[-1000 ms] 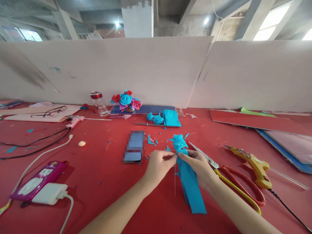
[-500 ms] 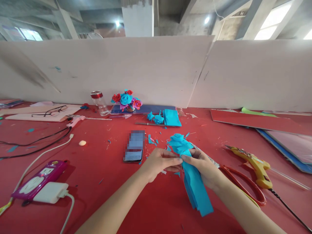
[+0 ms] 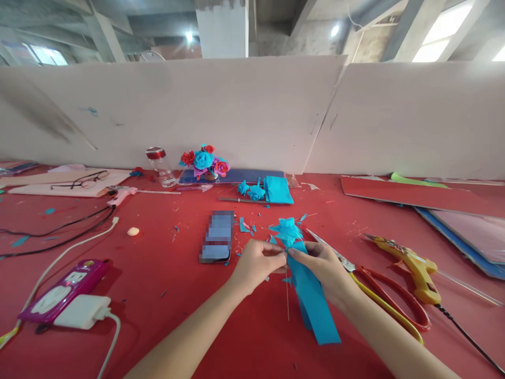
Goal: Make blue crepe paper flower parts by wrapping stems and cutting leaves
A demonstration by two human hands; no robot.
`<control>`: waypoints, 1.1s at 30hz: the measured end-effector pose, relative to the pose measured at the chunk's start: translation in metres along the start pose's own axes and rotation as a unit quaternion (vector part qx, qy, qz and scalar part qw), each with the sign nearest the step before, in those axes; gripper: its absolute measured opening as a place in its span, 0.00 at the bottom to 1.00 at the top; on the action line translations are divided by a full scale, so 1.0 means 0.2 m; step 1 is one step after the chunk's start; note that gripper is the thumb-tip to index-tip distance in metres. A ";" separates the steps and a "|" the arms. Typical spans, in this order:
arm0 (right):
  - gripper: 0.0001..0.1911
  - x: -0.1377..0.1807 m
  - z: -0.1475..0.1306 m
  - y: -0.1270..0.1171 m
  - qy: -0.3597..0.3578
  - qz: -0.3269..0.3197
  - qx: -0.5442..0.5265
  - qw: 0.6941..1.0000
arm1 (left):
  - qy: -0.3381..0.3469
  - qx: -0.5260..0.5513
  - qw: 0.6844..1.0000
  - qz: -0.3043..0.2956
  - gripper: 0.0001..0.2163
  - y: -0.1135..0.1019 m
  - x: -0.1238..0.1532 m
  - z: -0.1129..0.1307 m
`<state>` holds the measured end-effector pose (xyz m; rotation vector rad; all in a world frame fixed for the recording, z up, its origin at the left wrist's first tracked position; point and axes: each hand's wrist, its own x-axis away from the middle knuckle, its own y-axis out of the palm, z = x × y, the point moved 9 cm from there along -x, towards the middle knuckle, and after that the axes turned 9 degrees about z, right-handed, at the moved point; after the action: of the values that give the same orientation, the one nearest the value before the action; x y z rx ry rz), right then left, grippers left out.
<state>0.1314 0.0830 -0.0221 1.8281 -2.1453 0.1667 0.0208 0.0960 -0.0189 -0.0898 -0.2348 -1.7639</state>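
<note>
Pinched near its top, a blue strip (image 3: 313,300) is being held by the right hand (image 3: 327,267). Under the blue flower (image 3: 289,230), a thin stem (image 3: 288,297) is being pinched by the left hand (image 3: 255,265), over the table (image 3: 158,252).

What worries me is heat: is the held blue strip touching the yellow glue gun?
Apart. The head view shows it plainly: the right forearm and the scissors come between the blue strip and the yellow glue gun.
</note>
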 end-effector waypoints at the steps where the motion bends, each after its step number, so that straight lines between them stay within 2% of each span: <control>1: 0.16 0.00 0.00 0.00 0.001 0.001 0.000 1.000 | -0.001 0.004 1.000 0.002 0.05 0.00 0.00 0.00; 8: 0.16 -0.01 0.01 -0.01 -0.011 0.001 0.025 1.000 | 0.002 0.001 1.000 0.022 0.06 -0.02 0.01 0.01; 14: 0.16 0.01 0.00 -0.01 -0.023 0.024 0.066 0.997 | 0.108 -0.147 0.981 0.068 0.07 -0.05 0.02 0.10; 17: 0.16 0.02 -0.01 0.01 -0.040 0.008 0.071 0.997 | 0.134 -0.164 0.974 0.083 0.08 -0.05 0.02 0.11; 20: 0.16 0.02 -0.03 0.01 -0.061 0.000 0.068 0.996 | 0.125 -0.131 0.980 0.078 0.07 -0.05 0.00 0.09; 26: 0.17 0.01 -0.04 -0.02 -0.077 0.001 0.080 0.994 | 0.052 -0.003 0.998 0.028 0.08 -0.03 -0.01 0.04; 33: 0.16 0.02 -0.08 -0.02 -0.105 -0.009 0.091 0.990 | 0.039 0.032 0.998 0.032 0.08 -0.03 -0.01 0.05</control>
<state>0.1367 0.0828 -0.0060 2.0469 -2.3220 0.1786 0.0153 0.1003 -0.0094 0.0183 -0.2295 -1.6909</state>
